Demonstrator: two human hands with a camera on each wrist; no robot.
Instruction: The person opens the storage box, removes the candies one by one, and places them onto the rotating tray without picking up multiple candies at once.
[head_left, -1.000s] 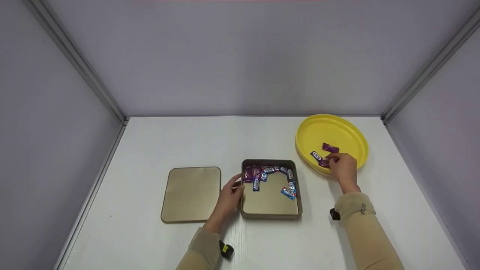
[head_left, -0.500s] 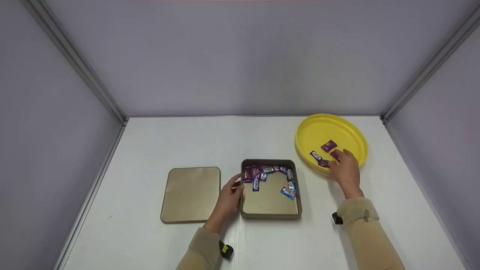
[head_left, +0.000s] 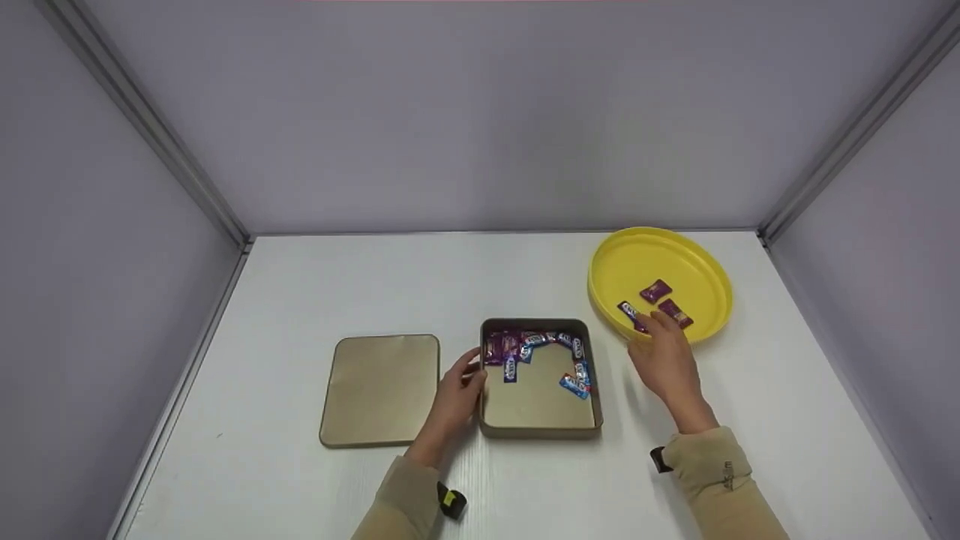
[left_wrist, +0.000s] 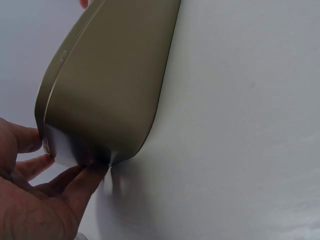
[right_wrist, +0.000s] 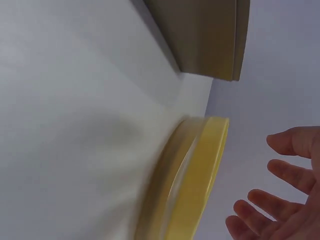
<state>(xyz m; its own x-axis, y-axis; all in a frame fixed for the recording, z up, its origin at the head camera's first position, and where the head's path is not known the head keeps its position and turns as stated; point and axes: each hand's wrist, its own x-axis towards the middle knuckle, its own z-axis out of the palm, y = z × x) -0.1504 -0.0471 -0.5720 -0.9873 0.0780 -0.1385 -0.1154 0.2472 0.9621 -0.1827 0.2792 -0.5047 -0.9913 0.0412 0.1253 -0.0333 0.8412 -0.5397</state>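
In the head view, a square gold tin holds several purple candies and blue-and-white candies, mostly along its back and right walls. My left hand touches the tin's left side; the left wrist view has the fingertips against its outer wall. Over the front rim of a round yellow tray, my right hand reaches in with fingers apart, nothing visibly held. By its fingertips lie a dark blue candy and a partly hidden purple one. Two purple candies lie farther in.
A flat gold lid lies on the white table, left of the tin. Grey panels stand behind the table and on both sides. Both wrists wear small black cameras.
My right hand has moved leftward from a purple candy to the tray's front rim. The purple candies shifted in the tray, one being let go. My left hand stays at the tin.
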